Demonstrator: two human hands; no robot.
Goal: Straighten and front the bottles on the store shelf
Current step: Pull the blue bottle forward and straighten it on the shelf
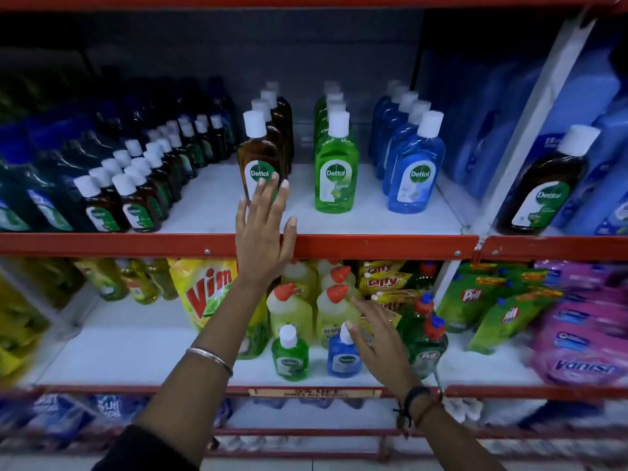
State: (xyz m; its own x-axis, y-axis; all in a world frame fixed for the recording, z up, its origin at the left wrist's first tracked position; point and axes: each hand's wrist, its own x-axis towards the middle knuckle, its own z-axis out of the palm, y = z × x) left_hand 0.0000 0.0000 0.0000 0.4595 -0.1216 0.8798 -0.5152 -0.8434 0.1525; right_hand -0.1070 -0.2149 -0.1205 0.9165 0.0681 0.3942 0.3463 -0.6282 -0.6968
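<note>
On the upper shelf (pixel 373 244) stand three rows of Dettol bottles: brown (pixel 259 154), green (pixel 334 164) and blue (pixel 416 171), each with white caps. My left hand (pixel 263 229) reaches up with fingers spread, its fingertips touching the label of the front brown bottle. On the lower shelf stand a small green Dettol bottle (pixel 290 355) and a small blue one (pixel 341 356). My right hand (pixel 379 338) is open beside the small blue bottle, fingertips at its cap, holding nothing.
Rows of small dark bottles (pixel 136 185) fill the upper shelf's left. A large brown Dettol bottle (pixel 547 185) stands in the right bay. Below are a yellow Vim pouch (pixel 207 290), red-capped yellow bottles (pixel 333 307), Prill bottles (pixel 424 334) and pink packs (pixel 584 334).
</note>
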